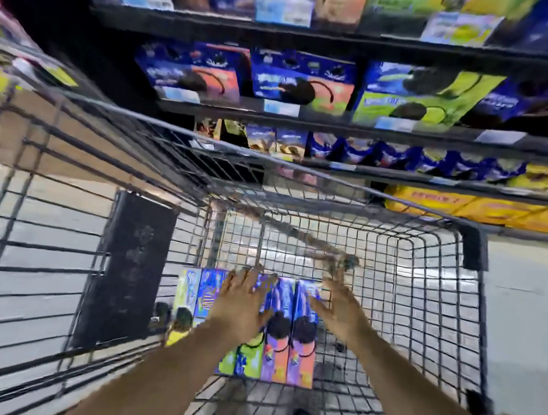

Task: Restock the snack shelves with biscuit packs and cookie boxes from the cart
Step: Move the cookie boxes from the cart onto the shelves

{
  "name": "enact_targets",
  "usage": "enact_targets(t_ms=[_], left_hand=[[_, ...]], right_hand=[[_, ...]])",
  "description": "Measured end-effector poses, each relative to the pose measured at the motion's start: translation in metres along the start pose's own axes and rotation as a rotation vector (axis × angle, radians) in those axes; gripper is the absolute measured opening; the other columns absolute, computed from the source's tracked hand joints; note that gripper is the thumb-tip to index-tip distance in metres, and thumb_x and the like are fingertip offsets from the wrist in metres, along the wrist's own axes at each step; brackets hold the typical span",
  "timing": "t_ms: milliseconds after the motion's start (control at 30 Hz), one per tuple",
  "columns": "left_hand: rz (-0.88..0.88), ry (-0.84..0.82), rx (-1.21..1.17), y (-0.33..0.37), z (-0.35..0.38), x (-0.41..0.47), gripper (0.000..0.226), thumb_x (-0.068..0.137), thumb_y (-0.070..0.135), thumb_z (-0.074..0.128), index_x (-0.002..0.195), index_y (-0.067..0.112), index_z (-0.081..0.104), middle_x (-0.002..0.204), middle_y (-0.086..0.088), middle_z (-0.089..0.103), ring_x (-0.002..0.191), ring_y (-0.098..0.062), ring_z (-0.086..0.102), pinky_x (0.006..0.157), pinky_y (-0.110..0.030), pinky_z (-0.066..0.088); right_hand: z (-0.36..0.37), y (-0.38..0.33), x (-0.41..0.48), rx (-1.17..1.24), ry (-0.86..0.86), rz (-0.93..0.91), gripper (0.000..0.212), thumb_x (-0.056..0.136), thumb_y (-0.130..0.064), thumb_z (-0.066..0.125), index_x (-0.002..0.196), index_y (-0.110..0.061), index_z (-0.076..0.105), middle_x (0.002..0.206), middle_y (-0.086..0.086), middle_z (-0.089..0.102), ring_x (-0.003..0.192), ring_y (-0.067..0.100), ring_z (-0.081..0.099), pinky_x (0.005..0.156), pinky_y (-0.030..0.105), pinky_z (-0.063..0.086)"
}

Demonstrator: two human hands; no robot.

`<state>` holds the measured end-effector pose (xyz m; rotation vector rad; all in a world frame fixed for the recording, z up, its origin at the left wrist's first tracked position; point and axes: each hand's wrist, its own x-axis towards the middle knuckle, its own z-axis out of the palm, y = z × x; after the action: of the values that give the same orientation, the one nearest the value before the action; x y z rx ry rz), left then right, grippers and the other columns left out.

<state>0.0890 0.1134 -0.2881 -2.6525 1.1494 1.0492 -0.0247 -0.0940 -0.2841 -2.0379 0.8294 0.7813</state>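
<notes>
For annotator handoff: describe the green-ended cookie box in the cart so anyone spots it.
Look inside the wire cart, at the row of cookie boxes on its floor. The green-ended cookie box lies partly under the left hand; its near end is lime green, while the two boxes right of it end in orange.

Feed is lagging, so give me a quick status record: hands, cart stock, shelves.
left hand: flat on top of the cookie boxes, fingers spread
right hand: fingers straight, at the row's right end; contact blurred
cookie boxes: one row, side by side on the cart floor
cart: front end faces the shelves
shelves: several levels carry similar boxes; labels too blurred to read
</notes>
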Motion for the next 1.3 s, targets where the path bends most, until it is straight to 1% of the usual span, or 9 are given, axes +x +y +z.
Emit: enact_targets(t_ms=[133,267,367,433,567,733,900,1067,1300], left_hand=[[0.035,-0.087,0.011,0.004,0.044,0.025,0.101,0.091,0.069,0.048,0.136,0.053,-0.042,0.158,-0.001,-0.037,0.151,-0.032,-0.023,0.123,-0.053,-0.008],[0.061,-0.071,0.037,-0.003,0.066,0.031,0.110,0.085,0.072,0.054,0.140,0.053,-0.039,0.149,0.001,-0.049,0.149,-0.032,-0.029,0.122,-0.057,-0.007],[0.059,-0.042,-0.002,-0.005,0.070,0.031,0.108,0.084,0.070,0.057,0.145,0.054,-0.030,0.142,0.009,-0.057,0.148,-0.028,-0.032,0.121,-0.055,-0.010],[0.059,-0.052,-0.016,-0.004,0.069,0.031,0.107,0.085,0.068,0.058,0.145,0.055,-0.030,0.143,0.010,-0.057,0.145,-0.026,-0.037,0.121,-0.055,-0.012],[0.054,-0.075,-0.006,-0.001,0.064,0.031,0.106,0.087,0.066,0.057,0.146,0.053,-0.030,0.144,0.009,-0.057,0.143,-0.027,-0.041,0.119,-0.056,-0.014],[0.050,-0.077,0.009,0.001,0.061,0.031,0.105,0.087,0.065,0.059,0.148,0.051,-0.026,0.159,0.004,-0.039,0.146,-0.029,-0.035,0.119,-0.058,-0.012],[0.045,-0.076,0.025,0.000,0.061,0.030,0.106,0.087,0.066,0.058,0.148,0.051,-0.027,0.160,0.003,-0.036,0.147,-0.028,-0.034,0.121,-0.058,-0.010],[0.053,-0.073,0.016,0.000,0.061,0.030,0.105,0.088,0.065,0.057,0.147,0.051,-0.029,0.159,0.003,-0.038,0.146,-0.028,-0.035,0.120,-0.056,-0.012],[-0.017,-0.162,-0.144,0.013,0.021,0.026,0.078,0.100,0.054,0.048,0.158,0.041,-0.002,0.168,-0.004,-0.012,0.154,-0.030,-0.014,0.125,-0.051,0.007]], right_hand=[[0.028,0.028,0.032,0.189,-0.093,0.103,0.081,0.091,-0.056,0.061,0.155,-0.019,0.028,0.154,0.014,0.040,0.129,0.027,0.054,0.111,0.033,0.040],[0.044,0.038,0.046,0.459,-0.070,0.168,0.089,0.076,-0.065,0.065,0.146,-0.016,0.041,0.139,0.012,0.057,0.123,0.030,0.057,0.108,0.050,0.042],[0.058,0.042,0.051,0.614,-0.073,0.201,0.041,0.088,-0.037,0.071,0.119,-0.011,0.059,0.123,0.017,0.066,0.110,0.022,0.065,0.103,0.041,0.049],[0.064,0.045,0.052,0.722,-0.053,0.192,0.014,0.089,-0.020,0.073,0.090,-0.020,0.059,0.096,-0.001,0.069,0.077,-0.006,0.067,0.074,0.014,0.055],[0.071,0.049,0.045,0.792,0.004,0.203,0.032,0.077,-0.041,0.081,0.097,-0.036,0.057,0.095,-0.021,0.063,0.071,-0.016,0.061,0.059,0.002,0.045],[0.073,0.045,0.035,0.832,-0.092,0.220,0.111,0.045,-0.078,0.083,0.141,-0.041,0.041,0.137,-0.012,0.057,0.119,0.015,0.059,0.107,0.044,0.047],[0.073,0.049,0.037,0.821,-0.118,0.220,0.112,0.061,-0.052,0.086,0.153,-0.032,0.027,0.118,-0.011,0.071,0.094,0.003,0.070,0.078,0.020,0.055],[0.077,0.059,0.024,0.700,-0.416,0.280,0.135,0.073,-0.011,0.087,0.155,-0.031,-0.018,0.156,0.006,0.039,0.126,0.014,0.050,0.107,0.032,0.035],[0.050,0.046,0.003,0.715,-0.356,0.240,0.145,0.045,-0.044,0.100,0.154,-0.048,0.003,0.157,0.008,0.034,0.137,0.026,0.042,0.117,0.053,0.029]])
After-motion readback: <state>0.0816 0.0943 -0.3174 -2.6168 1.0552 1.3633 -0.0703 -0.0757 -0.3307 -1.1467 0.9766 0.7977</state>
